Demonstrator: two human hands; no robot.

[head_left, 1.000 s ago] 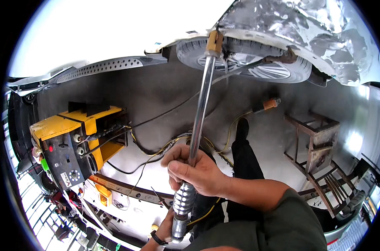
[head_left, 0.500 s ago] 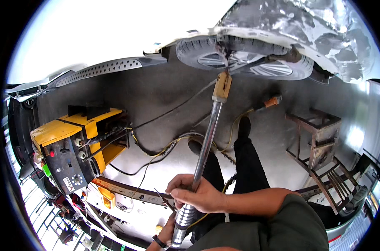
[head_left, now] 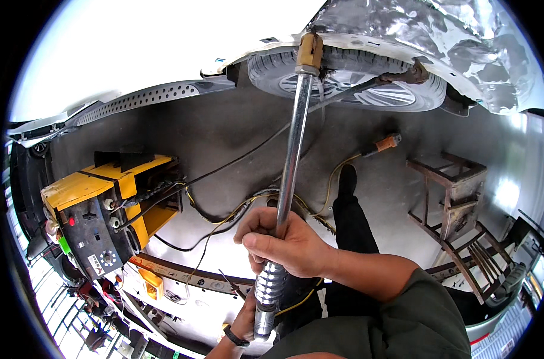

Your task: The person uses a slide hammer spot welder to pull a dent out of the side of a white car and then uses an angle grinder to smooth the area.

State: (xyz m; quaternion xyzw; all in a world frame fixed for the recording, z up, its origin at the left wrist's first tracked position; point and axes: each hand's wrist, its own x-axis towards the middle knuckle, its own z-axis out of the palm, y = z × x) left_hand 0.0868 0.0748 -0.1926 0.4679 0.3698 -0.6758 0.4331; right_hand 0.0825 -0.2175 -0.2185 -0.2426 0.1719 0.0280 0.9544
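Observation:
A long chrome slide hammer (head_left: 296,137) runs up from my body toward the car. My right hand (head_left: 287,242) is closed round its shaft, just above the ribbed metal sleeve (head_left: 271,284). Its brass-coloured head (head_left: 309,52) overlaps the wheel-arch edge of the white car (head_left: 164,42); whether it touches the panel I cannot tell. Low down, beside the sleeve, is my left hand (head_left: 244,320) with its fingers curled and partly hidden. A thin dark rod (head_left: 231,283) sticks out by those fingers; what they hold is unclear.
A yellow and black machine (head_left: 98,191) stands left, with cables (head_left: 230,161) across the floor. An orange grinder-like tool (head_left: 386,143) lies beyond my foot. At right are a wooden stool (head_left: 460,197) and the sanded, patchy grey panel (head_left: 457,48) over the wheel (head_left: 355,84).
The slide hammer has moved up and slightly left, its head going from below the wheel to the arch edge. My right hand rose with it; my left hand shifted only slightly.

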